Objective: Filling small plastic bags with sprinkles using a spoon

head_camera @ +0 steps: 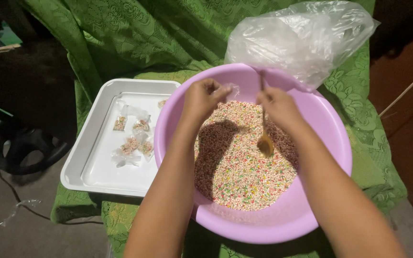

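Clear plastic shows at the fingertips of the left hand point(201, 98): a small bag point(229, 90) is pinched between thumb and fingers, held just above the far side of the bowl's filling. Close beside it, the right hand point(277, 106) is closed around the thin handle of a spoon point(265, 138), whose golden bowl hangs down and hovers over, or just touches, the grains; which of the two cannot be told. The two hands sit near each other, with only a narrow gap between them.

Beneath both lies a heap of tiny multicoloured beads point(244, 172), white, pink, yellow and green, filling the bottom of a wide lilac plastic basin point(321, 200). Both forearms reach over its near rim and throw shadows on the beads.

Behind the basin, touching its far rim, a large crumpled transparent bag point(302, 38) stands puffed up. Left of the basin, right against it, rests a white rectangular tray point(92, 167) with several small filled packets point(135, 141) scattered across its middle. Basin and tray sit on a green lace-patterned cloth point(369, 124). Farther left, on the floor, a dark round object point(25, 148) lies with a cable trailing from it.
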